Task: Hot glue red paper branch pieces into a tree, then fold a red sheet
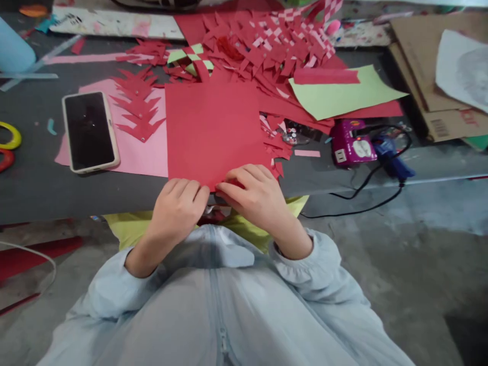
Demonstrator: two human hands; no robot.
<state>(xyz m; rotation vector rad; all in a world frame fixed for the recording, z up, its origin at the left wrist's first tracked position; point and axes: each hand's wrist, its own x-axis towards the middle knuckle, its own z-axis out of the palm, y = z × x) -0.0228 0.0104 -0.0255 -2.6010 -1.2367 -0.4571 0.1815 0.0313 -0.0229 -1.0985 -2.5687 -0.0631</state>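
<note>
Red paper (217, 127) lies flat at the near edge of the dark table (34, 190), its near edge at your fingers. Your left hand (178, 209) curls inward over that edge; your right hand (257, 195), just beside it, is likewise bent. Whether either hand pinches the sheet cannot be told. To the left, pink paper (147, 160) lies beneath a phone (90, 131) and spiky red cutouts (140, 122). Beyond, red scraps (247, 53) are heaped. To the right: a pale green sheet (339, 96), purple box (345, 137) and cardboard (419, 61).
</note>
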